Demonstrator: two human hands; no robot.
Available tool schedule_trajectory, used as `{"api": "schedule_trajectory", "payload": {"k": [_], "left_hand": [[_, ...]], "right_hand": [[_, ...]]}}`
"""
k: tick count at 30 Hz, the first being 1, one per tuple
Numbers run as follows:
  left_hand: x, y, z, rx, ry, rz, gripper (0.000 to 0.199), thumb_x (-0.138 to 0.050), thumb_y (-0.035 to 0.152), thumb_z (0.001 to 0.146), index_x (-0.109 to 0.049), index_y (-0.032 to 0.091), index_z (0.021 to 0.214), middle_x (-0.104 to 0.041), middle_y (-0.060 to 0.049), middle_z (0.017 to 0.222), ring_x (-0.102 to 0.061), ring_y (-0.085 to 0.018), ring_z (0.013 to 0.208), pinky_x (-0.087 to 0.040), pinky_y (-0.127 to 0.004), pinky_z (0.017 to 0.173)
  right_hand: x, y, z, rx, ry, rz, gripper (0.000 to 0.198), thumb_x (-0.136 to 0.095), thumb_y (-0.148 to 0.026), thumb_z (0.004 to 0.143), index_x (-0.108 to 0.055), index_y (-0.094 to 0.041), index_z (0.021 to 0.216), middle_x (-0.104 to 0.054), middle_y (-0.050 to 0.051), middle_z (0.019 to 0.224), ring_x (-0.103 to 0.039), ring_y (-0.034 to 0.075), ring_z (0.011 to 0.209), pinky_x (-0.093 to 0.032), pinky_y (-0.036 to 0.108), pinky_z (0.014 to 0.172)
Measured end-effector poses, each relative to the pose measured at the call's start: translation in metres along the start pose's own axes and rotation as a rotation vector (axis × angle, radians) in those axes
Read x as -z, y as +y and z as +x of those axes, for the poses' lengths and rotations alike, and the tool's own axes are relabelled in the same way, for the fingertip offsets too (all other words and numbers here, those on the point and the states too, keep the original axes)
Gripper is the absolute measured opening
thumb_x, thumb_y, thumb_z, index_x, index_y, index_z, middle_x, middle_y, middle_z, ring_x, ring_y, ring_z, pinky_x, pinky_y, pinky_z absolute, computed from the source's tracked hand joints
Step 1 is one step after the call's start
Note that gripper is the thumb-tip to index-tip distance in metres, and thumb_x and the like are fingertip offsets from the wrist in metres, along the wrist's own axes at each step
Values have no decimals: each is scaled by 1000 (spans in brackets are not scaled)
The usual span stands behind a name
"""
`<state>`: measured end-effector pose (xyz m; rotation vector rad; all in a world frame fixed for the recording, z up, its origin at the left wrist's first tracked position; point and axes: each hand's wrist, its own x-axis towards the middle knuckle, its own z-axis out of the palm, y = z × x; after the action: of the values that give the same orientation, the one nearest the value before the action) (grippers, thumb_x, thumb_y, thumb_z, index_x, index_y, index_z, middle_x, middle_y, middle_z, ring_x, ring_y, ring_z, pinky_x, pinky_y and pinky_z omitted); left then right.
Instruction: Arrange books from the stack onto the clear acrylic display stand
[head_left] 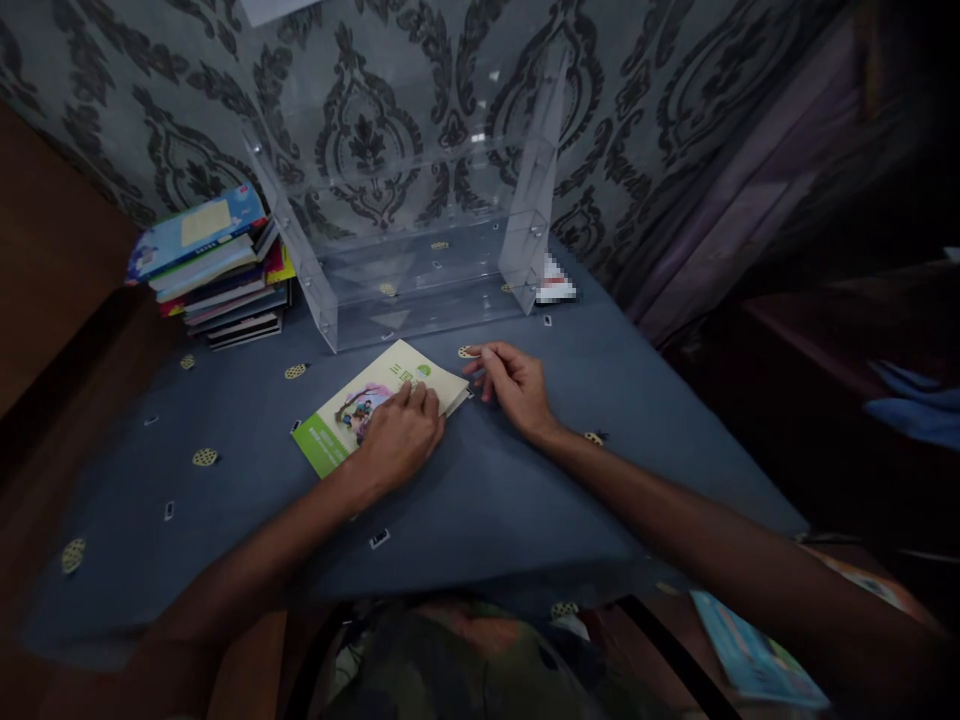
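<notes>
Cream and green on the cover of the book [364, 405], lying face up and aslant on the blue cloth [480, 540], in front of the clear stand [534, 230]. Across its right half, left hand [405, 435], palm down, fingers loosely bent on the cover, resting rather than gripping. Just off its right corner, right hand [514, 390], half open, thumb and fingers curled toward the page edges; cannot tell whether touching them. Printed over the cloth, small yellow fruit shapes and pale tags. Left of the stand, uneven pile [217, 260] of books, blue cover uppermost. By the stand's right panel, white-and-red item [555, 282], too blurred to name. Behind, grey wallpaper [367, 140] with dark ornate motifs
</notes>
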<state>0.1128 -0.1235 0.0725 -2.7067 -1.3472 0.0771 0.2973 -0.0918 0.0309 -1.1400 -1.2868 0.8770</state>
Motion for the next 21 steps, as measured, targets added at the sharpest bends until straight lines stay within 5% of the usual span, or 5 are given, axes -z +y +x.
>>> {"api": "schedule_trajectory", "payload": {"k": [13,18,21], "left_hand": [[-1,-1,1,10,23,-64,26,-39,23,104,-61,11,112,-69,-20,119,-64,-33,119,-58,-44,90],[-4,3,0,-1,16,-15,30,-50,27,102,-59,8,122,-64,-22,130,-56,-35,130,-55,-43,98],[-4,0,0,-18,42,-34,32,-52,37,101,-60,11,120,-67,-20,123,-61,-33,121,-56,-44,94]], "right_hand": [[4,-2,-9,51,-50,-93,47,-50,-62,95,-70,-20,102,-74,4,83,-53,11,47,-47,26,47],[6,-4,-10,98,-104,-198,43,-47,-57,98,-69,-20,99,-74,4,83,-60,13,54,-52,29,58],[7,-4,-9,126,-148,-259,40,-44,-52,100,-68,-20,96,-74,3,81,-65,15,61,-52,30,65]]}}
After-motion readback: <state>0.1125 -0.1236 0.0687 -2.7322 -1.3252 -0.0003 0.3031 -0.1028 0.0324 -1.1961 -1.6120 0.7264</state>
